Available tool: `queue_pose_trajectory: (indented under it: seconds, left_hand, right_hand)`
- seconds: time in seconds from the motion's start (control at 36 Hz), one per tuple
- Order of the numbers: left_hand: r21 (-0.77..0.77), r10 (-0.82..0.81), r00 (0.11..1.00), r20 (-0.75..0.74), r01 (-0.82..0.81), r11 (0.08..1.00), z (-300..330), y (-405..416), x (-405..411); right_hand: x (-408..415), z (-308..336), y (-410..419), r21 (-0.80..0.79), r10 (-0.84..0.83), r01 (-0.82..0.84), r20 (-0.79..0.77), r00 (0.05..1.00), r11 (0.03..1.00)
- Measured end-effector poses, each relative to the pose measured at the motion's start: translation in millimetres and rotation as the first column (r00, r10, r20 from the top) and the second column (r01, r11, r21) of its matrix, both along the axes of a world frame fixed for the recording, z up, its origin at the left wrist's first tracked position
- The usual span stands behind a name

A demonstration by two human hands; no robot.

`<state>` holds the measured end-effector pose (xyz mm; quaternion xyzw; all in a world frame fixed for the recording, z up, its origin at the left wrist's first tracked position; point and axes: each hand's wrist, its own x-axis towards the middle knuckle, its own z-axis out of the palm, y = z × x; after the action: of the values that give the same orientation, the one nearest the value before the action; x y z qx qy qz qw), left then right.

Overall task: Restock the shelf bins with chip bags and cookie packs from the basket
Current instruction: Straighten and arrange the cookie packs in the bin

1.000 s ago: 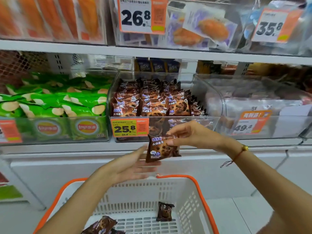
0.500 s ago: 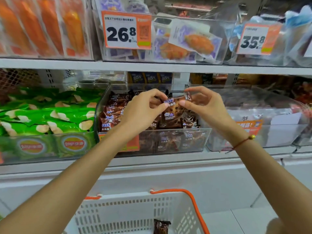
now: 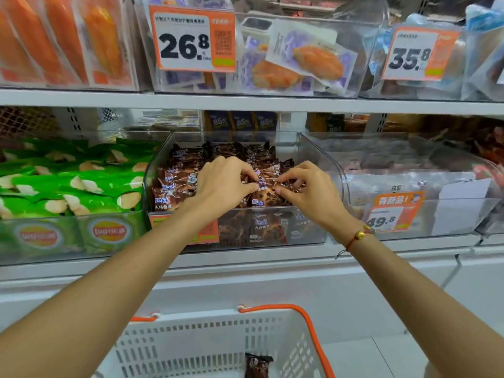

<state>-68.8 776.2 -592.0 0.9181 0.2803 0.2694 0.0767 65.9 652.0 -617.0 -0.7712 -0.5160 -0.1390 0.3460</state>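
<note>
I am pinching one cookie pack (image 3: 266, 190) between both hands, left hand (image 3: 222, 184) and right hand (image 3: 309, 190), lowering it upright into the middle bin (image 3: 313, 148).

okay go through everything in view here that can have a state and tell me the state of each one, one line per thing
left hand: in the cookie bin, fingers pinching a cookie pack
right hand: in the cookie bin, fingers pinching the same pack
cookie pack: held between both hands, on top of the stack
cookie bin: nearly full of brown packs
chip bin: stocked with green chip bags
basket: one brown pack visible inside
</note>
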Motion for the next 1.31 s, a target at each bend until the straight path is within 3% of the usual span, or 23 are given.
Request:
queue_pose_trajectory:
  seconds: [0.25,0.44,0.53,0.61,0.72,0.83,0.94,1.06,1.22,1.31]
  left_hand:
    - [-0.044,-0.035,0.987,-0.157,0.029,0.999,19.0,-2.8,-0.6]
    - [0.009,-0.074,0.988,0.134,0.073,0.997,17.8,-25.7,-37.7]
    - [-0.07,-0.087,0.965,0.247,0.107,0.992,4.7,-45.4,-69.2]
    - [-0.236,-0.064,0.96,0.271,0.131,0.963,-23.7,-58.9,-98.2]
    - [-0.456,-0.029,0.991,0.132,0.087,0.886,-88.5,-63.1,-129.1]
    - [-0.627,-0.011,1.0,-0.019,-0.003,0.779,-163.8,-56.2,-142.8]
    - [-0.719,-0.088,0.96,-0.267,-0.137,0.681,-240.3,-51.2,-152.9]
    - [-0.737,-0.228,0.845,-0.483,-0.253,0.626,-310.2,-56.6,-168.9]
    - [-0.7,-0.376,0.637,-0.673,-0.385,0.601,-372.2,-84.2,-197.7]
    - [-0.664,-0.362,0.609,-0.706,-0.393,0.636,-393.5,-95.0,-211.3]
  right_hand:
    - [0.9,-7.0,-6.3,0.009,0.03,-0.03,-0.049,0.998,1.0]
    - [-26.1,5.5,-42.1,0.19,0.13,-0.118,-0.051,0.99,0.975]
    - [-45.5,2.3,-52.0,0.094,0.204,-0.19,-0.165,0.965,0.977]
    - [-61.0,-17.7,-47.6,-0.176,0.223,-0.264,-0.22,0.95,0.948]
    - [-74.7,-63.6,-39.7,-0.566,0.182,-0.313,-0.276,0.944,0.763]
    - [-89.7,-115.7,-38.0,-0.769,0.106,-0.327,-0.324,0.94,0.549]
    - [-116.4,-177.9,-40.8,-0.836,0.044,-0.397,-0.412,0.91,0.379]
    - [-144.9,-244.7,-40.6,-0.84,0.015,-0.484,-0.496,0.868,0.245]
    - [-193.6,-330.3,-49.9,-0.852,0.009,-0.499,-0.504,0.864,0.157]
    - [-212.5,-360.2,-63.4,-0.883,0.044,-0.452,-0.45,0.892,0.131]
